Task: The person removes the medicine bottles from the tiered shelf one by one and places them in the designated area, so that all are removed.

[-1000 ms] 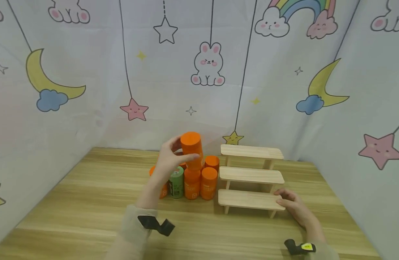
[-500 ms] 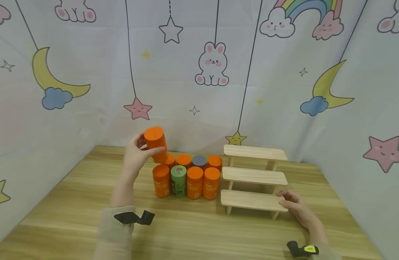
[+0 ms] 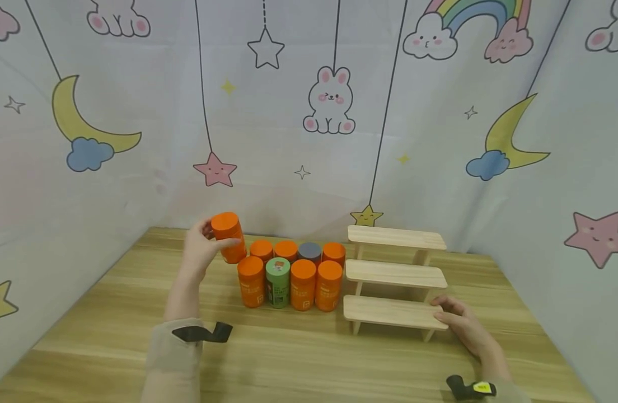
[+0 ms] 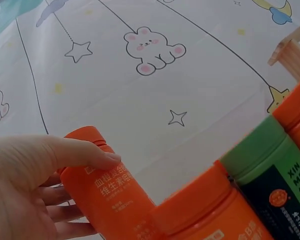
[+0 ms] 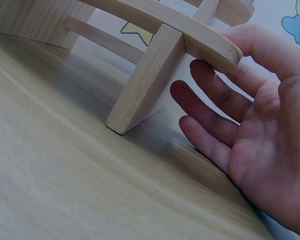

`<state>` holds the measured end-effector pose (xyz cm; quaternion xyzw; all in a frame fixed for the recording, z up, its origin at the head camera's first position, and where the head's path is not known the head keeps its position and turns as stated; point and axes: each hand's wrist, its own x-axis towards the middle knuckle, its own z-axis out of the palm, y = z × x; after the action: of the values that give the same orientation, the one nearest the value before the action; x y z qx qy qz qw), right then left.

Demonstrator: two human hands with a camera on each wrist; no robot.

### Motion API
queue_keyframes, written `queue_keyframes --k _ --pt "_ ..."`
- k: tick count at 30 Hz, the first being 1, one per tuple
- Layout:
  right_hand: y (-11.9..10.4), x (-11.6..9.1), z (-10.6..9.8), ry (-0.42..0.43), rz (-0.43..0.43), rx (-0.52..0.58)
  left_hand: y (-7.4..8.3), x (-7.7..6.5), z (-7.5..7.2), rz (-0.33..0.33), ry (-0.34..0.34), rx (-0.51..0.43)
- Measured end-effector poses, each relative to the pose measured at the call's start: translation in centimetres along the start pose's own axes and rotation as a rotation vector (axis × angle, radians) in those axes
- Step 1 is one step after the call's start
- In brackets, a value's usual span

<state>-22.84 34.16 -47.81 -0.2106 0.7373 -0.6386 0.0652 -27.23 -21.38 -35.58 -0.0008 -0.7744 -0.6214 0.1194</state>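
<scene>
My left hand [image 3: 195,249] grips an orange plastic jar [image 3: 230,238] with a screw lid, thumb across its front and fingers behind it. The jar is tilted, at the left end of the back row of jars. White lettering shows on its label [image 4: 112,187] in the left wrist view. My right hand [image 3: 465,327] holds the right end of the lowest step of a three-tier wooden display stand [image 3: 389,310]. In the right wrist view its thumb lies over the board's rounded end [image 5: 225,55], with fingertips [image 5: 202,70] beneath.
Two rows of jars stand left of the stand. A green jar [image 3: 277,282] is among orange ones [image 3: 251,282] in front; a grey-lidded jar [image 3: 310,252] stands behind. A printed cloth [image 3: 268,140] hangs behind the wooden tabletop [image 3: 268,358].
My left hand has carried the orange jar leftward from above the grouped jars, then lowered it beside the back row. My right hand stays at the stand.
</scene>
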Motion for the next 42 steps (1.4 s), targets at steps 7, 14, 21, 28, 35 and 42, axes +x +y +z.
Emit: queue_keyframes --k 7,14,21,28,35,42 --pt "-0.1 0.0 0.1 0.000 0.009 0.007 -2.7 1.0 0.3 -0.062 -0.069 0.051" --pt "-0.3 0.1 0.2 -0.007 0.005 0.009 -4.2 1.4 0.3 -0.136 -0.111 0.066" --pt "-0.2 0.1 0.3 0.005 0.014 0.003 -5.1 1.6 0.5 -0.151 -0.185 0.121" --pt "0.2 0.3 0.2 -0.027 -0.036 0.030 -5.3 1.7 0.5 -0.152 -0.209 0.126" --pt "0.2 0.3 0.2 -0.033 -0.041 0.045 -5.4 1.8 0.6 -0.178 -0.239 0.158" --pt "-0.1 0.3 0.2 -0.020 0.008 0.027 -5.2 1.7 0.4 -0.182 -0.265 0.178"
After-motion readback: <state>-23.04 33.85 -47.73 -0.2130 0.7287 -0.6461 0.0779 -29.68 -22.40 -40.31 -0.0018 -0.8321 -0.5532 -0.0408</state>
